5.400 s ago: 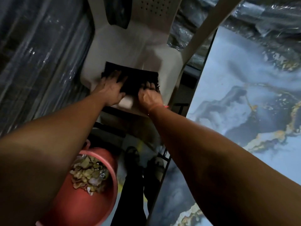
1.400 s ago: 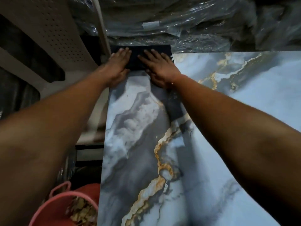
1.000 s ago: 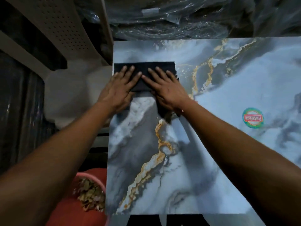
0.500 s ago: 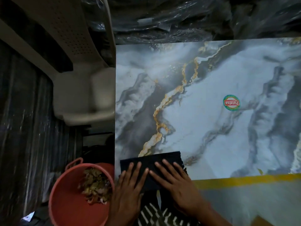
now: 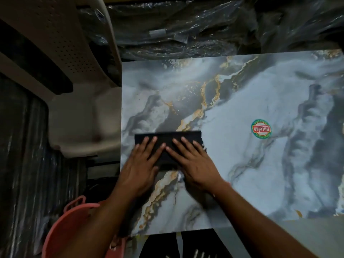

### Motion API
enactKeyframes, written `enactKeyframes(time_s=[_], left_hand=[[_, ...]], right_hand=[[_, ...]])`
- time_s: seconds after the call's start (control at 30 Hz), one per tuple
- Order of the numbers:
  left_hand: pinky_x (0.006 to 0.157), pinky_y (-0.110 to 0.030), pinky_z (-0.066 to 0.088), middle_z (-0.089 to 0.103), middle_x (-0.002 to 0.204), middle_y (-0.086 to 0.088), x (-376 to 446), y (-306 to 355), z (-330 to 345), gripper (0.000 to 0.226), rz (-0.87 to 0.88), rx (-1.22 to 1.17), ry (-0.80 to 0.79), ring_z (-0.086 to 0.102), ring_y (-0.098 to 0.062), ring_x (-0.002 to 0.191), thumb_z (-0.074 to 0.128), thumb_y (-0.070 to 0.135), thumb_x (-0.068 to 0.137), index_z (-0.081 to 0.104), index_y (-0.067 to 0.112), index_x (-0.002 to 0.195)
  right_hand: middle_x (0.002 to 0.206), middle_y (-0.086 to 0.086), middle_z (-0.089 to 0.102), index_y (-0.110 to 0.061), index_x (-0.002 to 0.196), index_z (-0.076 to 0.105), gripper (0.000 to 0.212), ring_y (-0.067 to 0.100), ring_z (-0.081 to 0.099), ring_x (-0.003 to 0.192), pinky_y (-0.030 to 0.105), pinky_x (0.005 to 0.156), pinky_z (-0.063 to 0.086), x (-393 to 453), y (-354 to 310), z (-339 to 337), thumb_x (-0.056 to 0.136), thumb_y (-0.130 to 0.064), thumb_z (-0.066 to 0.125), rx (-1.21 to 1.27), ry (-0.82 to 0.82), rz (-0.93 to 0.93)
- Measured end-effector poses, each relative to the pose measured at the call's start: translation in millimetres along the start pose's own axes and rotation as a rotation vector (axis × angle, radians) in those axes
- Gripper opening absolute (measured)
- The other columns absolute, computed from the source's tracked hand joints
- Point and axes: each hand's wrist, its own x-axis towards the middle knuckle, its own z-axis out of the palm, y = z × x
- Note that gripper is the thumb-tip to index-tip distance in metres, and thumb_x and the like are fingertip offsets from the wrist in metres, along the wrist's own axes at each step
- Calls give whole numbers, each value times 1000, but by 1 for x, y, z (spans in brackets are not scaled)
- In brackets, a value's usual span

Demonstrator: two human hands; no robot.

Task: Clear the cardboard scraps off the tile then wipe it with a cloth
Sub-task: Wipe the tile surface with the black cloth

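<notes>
Left hand (image 5: 141, 168), right hand (image 5: 193, 164) flat, open on cloth (image 5: 167, 138); tile (image 5: 242, 174) sticker (image 5: 261, 129) reads "Patelsa".

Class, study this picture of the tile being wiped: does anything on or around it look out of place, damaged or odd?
One thing: a round red-and-green sticker is on the tile, right of the cloth, and reads upside down from here. No scraps, cracks or spills show. Both hands, left and right, press flat on the cloth.
</notes>
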Motion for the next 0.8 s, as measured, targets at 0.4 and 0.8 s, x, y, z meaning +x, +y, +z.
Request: enactKeyframes(time_s=[0.4,0.8], left_hand=[[126,-53,9,-1,172,-10,268,-116,-105,67,41,66,26,-2,-35,158,39,34,109,5,22,165],[124,-55,11,4,172,-14,248,-106,-96,67,29,60,44,2,-37,158,40,33,107,9,21,165]], right_hand=[[174,3,8,-34,166,13,60,27,5,160,49,126,9,256,145,-90,108,-46,26,-63,12,-38],[174,4,8,-32,166,11,62,29,5,160,51,128,11,240,137,-79,106,-48,20,-70,9,-38]])
